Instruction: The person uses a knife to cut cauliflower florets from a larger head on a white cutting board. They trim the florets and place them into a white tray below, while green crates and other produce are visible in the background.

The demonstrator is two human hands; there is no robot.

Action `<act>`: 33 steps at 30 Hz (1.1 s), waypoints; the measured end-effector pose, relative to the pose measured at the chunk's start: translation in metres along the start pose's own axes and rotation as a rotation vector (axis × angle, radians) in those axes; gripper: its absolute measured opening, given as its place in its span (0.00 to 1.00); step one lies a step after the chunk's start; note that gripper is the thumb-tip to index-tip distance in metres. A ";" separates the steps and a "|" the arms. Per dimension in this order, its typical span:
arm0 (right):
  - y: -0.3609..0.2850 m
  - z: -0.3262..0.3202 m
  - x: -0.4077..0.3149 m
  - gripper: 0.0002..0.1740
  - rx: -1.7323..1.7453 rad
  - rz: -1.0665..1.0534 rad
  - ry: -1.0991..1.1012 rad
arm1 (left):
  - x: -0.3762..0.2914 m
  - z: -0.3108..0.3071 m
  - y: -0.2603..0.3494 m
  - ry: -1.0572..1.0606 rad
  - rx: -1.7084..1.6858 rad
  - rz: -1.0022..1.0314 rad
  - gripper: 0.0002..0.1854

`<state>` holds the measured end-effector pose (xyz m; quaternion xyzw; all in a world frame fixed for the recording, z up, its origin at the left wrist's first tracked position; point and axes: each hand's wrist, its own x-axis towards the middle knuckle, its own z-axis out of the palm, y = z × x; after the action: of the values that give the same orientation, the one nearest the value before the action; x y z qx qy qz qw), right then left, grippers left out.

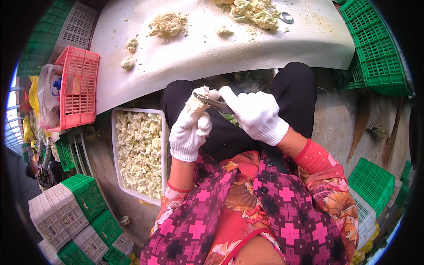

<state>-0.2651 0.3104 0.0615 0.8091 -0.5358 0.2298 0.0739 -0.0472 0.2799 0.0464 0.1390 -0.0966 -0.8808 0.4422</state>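
Note:
In a white knit glove, my left hand [191, 131] holds up a small cauliflower piece [197, 101] above my lap. My right hand [256, 114], gloved the same way, grips a knife [217, 104] whose dark blade lies against that piece; the handle is hidden in the fist. Left of my legs a white plastic tray [165, 155] is filled with cut cauliflower florets [139, 152]. On the white-covered table in front of me [198, 49] lie a large cauliflower piece [168, 24], several smaller bits and a heap of cauliflower [258, 15], with a round metal object [286, 18] beside it.
A pink crate [79, 86] with a plastic bag stands at the table's left end. Green crates [377, 46] rise at the right, and more green and white crates [59, 212] are stacked lower left. Brooms [359, 127] lie at the right. Another person [44, 172] is at the far left.

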 end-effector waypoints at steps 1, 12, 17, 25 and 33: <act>0.000 0.000 0.000 0.25 0.002 0.002 0.001 | -0.001 -0.001 0.000 -0.011 -0.016 0.000 0.34; 0.008 0.007 0.006 0.15 0.196 0.190 -0.044 | -0.003 -0.003 0.001 0.014 0.169 -0.009 0.32; 0.005 -0.015 0.003 0.25 0.229 0.102 -0.081 | 0.000 -0.007 0.002 0.015 0.278 0.004 0.32; 0.008 0.014 0.011 0.12 0.324 0.216 -0.046 | -0.012 -0.011 0.012 0.026 0.195 0.102 0.34; 0.010 0.037 -0.017 0.16 0.433 0.405 -0.137 | -0.108 -0.100 0.067 0.488 0.243 0.387 0.24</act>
<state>-0.2691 0.3073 0.0200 0.6964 -0.6284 0.2939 -0.1839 0.0975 0.3230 -0.0112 0.3766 -0.1167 -0.7032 0.5917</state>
